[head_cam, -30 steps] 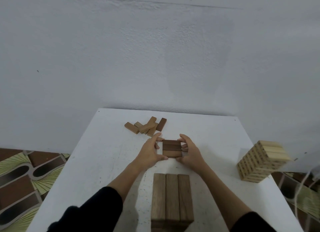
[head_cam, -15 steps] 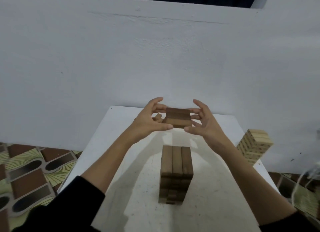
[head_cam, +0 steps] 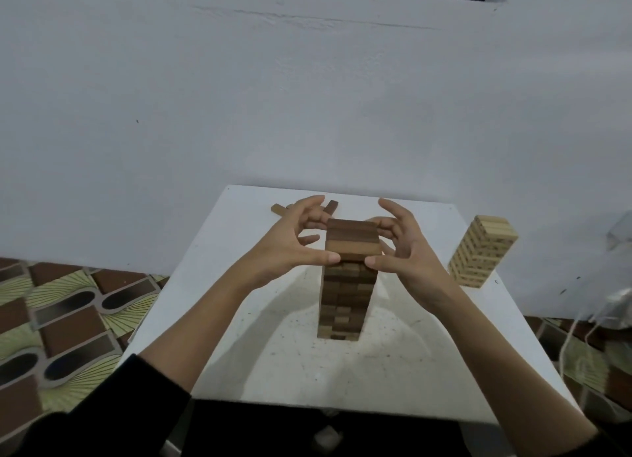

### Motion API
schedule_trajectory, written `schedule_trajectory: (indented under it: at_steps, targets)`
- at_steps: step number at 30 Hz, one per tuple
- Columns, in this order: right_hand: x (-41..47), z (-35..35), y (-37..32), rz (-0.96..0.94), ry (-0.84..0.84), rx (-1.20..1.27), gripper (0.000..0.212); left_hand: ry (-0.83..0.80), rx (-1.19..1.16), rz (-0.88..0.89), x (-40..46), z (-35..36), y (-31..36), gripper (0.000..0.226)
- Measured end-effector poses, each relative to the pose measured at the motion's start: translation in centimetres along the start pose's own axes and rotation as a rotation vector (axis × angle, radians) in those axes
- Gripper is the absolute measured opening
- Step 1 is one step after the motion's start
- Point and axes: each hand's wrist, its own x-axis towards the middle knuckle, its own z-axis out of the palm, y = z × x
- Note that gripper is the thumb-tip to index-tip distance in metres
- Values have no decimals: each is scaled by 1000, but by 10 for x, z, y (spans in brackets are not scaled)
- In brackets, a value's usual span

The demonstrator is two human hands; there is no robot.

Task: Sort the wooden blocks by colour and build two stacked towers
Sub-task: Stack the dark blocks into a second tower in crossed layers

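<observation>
Because three loose blocks shift unless squeezed, your left hand and right hand pinch the dark layer from both sides atop the dark tower; the pale tower stands right on the table.

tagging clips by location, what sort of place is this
Probably a room in a home: a small white table against a plain painted wall, and patterned floor tiles. Nothing marks it as a workshop.
</observation>
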Motion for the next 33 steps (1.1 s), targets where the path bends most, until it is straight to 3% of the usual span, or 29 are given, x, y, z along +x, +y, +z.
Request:
schedule_trajectory:
  at_steps: [17, 33]
  targets:
    - [-2, 3, 5, 21, -42, 2, 88, -37, -3, -20, -6, 5, -6, 93]
    - [-3, 5, -1, -33, -83, -258, 94, -54, 94, 19, -6, 13, -7, 102]
